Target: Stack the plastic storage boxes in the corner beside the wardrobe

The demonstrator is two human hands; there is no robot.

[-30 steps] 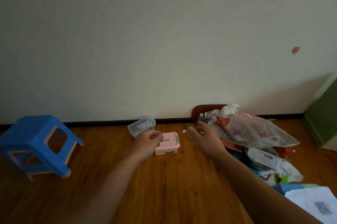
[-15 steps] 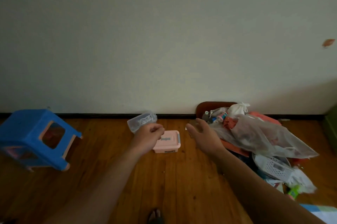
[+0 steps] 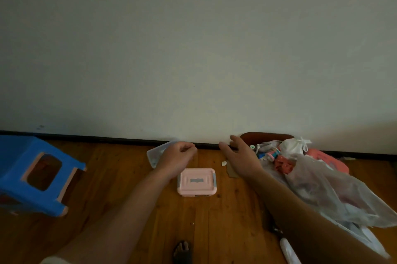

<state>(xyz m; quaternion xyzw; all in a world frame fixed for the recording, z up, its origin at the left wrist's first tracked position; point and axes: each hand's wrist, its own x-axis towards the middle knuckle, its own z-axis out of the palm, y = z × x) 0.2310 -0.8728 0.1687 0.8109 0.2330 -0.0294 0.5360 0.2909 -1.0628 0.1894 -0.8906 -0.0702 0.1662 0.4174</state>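
A small pink storage box with grey side clips lies closed on the wooden floor, between my two forearms. Behind it a clear plastic box leans tilted near the baseboard, partly hidden by my left hand. That hand is curled into a fist above the clear box and holds nothing that I can see. My right hand reaches forward with fingers spread, over the floor left of the pile, holding nothing.
A blue plastic stool lies tipped at the left. A pile with a clear plastic bag, a brown board and small items fills the right along the wall. My foot shows at the bottom.
The view has swung left and dropped, so the green wardrobe at the right edge left the frame. Both hands moved forward past the pink box toward the baseboard.
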